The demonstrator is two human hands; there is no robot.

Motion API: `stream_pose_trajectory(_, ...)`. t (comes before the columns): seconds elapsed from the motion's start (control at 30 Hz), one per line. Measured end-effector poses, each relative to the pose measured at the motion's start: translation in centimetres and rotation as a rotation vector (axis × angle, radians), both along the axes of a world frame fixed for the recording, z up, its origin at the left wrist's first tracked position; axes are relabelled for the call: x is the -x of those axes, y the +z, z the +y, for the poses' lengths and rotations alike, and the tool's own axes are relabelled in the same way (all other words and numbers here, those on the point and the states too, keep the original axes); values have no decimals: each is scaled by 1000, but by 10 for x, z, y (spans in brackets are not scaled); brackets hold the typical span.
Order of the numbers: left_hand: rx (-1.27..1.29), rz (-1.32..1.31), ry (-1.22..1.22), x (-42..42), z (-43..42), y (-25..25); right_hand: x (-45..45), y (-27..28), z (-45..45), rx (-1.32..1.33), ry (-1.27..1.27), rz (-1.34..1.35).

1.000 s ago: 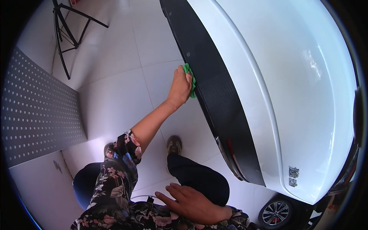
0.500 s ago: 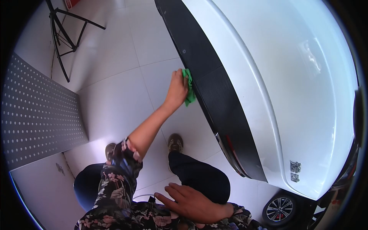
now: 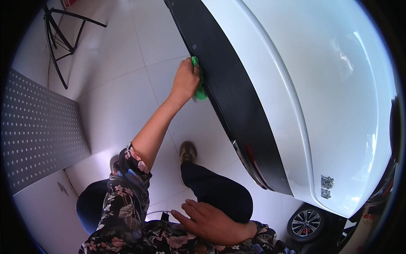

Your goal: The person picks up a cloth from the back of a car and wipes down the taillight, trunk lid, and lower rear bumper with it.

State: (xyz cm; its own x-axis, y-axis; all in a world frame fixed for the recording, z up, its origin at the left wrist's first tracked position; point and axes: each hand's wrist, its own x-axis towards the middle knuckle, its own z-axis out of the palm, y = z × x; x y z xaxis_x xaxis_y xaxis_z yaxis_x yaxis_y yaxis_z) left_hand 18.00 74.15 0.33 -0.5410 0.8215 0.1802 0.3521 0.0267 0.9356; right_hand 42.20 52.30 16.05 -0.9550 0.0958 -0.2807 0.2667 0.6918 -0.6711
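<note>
My left hand [image 3: 186, 81] reaches forward with its fingers closed around a green cloth [image 3: 200, 89]. The cloth is pressed against the outer edge of the black textured trim [image 3: 237, 91] along the rear of a white car [image 3: 334, 97]. Part of the cloth is hidden behind my fingers, and its lower end hangs below them. Close to my body, at the bottom of the view, my right hand [image 3: 211, 222] lies with its fingers apart and nothing in them. It rests by my flowered shirt and dark trouser leg.
On the left stands a grey perforated panel [image 3: 42, 127] above a white cabinet face [image 3: 46, 207]. A black tripod stand [image 3: 69, 51] is on the tiled floor [image 3: 122, 84] at the upper left. The car's wheel [image 3: 305, 223] shows at the lower right.
My left hand has slid the green cloth a short way forward along the trim's edge. The whole view has shifted slightly. My right hand stays in place.
</note>
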Motion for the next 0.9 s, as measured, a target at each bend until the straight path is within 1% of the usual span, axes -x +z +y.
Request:
stream_pose_trajectory(0.03,7,2,-4,-2,-1,1,-1,0,0,-1,5,9)
stream_pose_trajectory(0.13,38,203,-29,18,16,-2,-2,3,-2,-6,12,49)
stream_pose_trajectory(0.17,57,142,27,24,25,-3,-2,4,-3,-13,8,63)
stream_pose_trajectory(0.2,76,79,22,25,27,-6,-2,6,-4,-19,2,79)
stream_pose_trajectory(0.27,118,-47,15,23,22,3,-2,7,-7,-21,8,103)
stream_pose_trajectory(0.3,170,-224,-42,15,13,4,-3,6,-9,-22,11,116)
stream_pose_trajectory(0.33,195,-189,-102,3,0,6,-3,5,-9,-32,20,127)
stream_pose_trajectory(0.37,131,-8,-74,-18,-14,2,-3,4,-10,-42,30,139)
stream_pose_trajectory(0.4,91,69,-181,-37,-38,7,-2,3,-11,-49,40,148)
stream_pose_trajectory(0.47,42,156,-243,-65,-61,12,-1,4,-13,-60,32,149)
stream_pose_trajectory(0.53,27,167,-152,-85,-65,8,0,6,-14,-75,51,144)
stream_pose_trajectory(0.57,-32,265,-149,-83,-59,6,-1,7,-12,-85,72,141)
stream_pose_trajectory(0.6,-5,257,-126,-77,-52,8,-1,7,-10,-99,92,138)
stream_pose_trajectory(0.67,59,237,-85,-64,-39,11,-2,8,-14,-84,48,145)
stream_pose_trajectory(0.77,42,198,-43,-38,-22,6,-4,6,-17,-73,24,173)
stream_pose_trajectory(0.87,35,268,1,-47,-26,8,-3,8,-18,-55,32,189)
stream_pose_trajectory(0.9,104,348,-93,-60,-41,11,-2,9,-16,-54,35,195)
